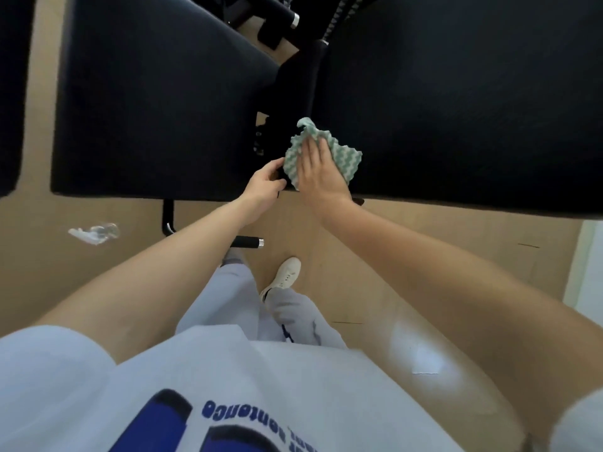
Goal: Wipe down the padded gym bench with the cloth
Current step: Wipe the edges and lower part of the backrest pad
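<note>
Fingers (pixel 318 151) of right hand (pixel 318 171) flat on cloth (pixel 346 161) at bench (pixel 456 109) edge; left hand (pixel 264 182) curled around edge

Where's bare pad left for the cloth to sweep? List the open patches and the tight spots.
Open: the right pad, bare from the cloth out to its far and right edges; the left pad, bare throughout. Tight: the gap between the pads, where the frame shows, and the near corner, where the left hand grips beside the right hand.

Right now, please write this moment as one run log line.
phase: wiping | right hand: flat on cloth | cloth: on right bench pad near gap | left hand: gripping edge by gap
</note>
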Demonstrator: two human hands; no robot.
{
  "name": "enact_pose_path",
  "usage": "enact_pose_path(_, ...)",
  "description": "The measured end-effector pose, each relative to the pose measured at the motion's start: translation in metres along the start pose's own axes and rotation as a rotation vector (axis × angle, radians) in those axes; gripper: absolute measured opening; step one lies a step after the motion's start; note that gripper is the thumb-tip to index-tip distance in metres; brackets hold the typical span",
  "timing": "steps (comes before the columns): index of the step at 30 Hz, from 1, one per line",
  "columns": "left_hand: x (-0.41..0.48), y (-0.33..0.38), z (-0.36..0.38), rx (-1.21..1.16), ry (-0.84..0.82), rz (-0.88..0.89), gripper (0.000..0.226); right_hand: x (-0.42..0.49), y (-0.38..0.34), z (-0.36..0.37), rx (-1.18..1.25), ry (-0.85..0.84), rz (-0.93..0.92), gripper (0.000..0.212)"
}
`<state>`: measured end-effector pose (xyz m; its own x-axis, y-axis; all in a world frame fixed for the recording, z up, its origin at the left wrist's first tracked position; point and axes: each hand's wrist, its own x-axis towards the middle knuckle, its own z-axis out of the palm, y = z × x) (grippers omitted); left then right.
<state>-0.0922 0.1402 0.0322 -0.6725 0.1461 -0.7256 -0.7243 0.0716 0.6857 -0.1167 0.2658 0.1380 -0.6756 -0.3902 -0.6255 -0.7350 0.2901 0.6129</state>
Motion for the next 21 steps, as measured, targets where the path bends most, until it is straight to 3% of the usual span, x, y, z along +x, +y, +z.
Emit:
enact_pose_path(4,-0.026,0.008,0.026,-0.016,0.137,0.053,0.056,-0.037,0.013,0.011,-0.048,0.077,0.049,0.078)
enact_pose_path(8,-0.076,0.027,0.056,0.187,0.436,0.38,0.061,-0.085,0.042,0.017,0.004,0.179,0.12,0.078)
enact_pose_path(12,-0.102,0.044,0.089,0.546,0.279,0.821,0.09,-0.123,0.062,0.028,0.065,0.359,0.325,0.077)
enact_pose_path(14,-0.097,0.057,0.103,0.646,0.194,0.885,0.102,-0.13,0.062,0.033,0.073,0.426,0.399,0.068)
enact_pose_path(17,-0.085,0.076,0.112,0.763,0.157,0.93,0.105,-0.141,0.065,0.035,0.189,0.539,0.532,0.051)
enact_pose_path(21,-0.076,0.075,0.108,0.802,0.206,0.989,0.098,-0.157,0.061,0.051,0.0,0.538,0.58,0.057)
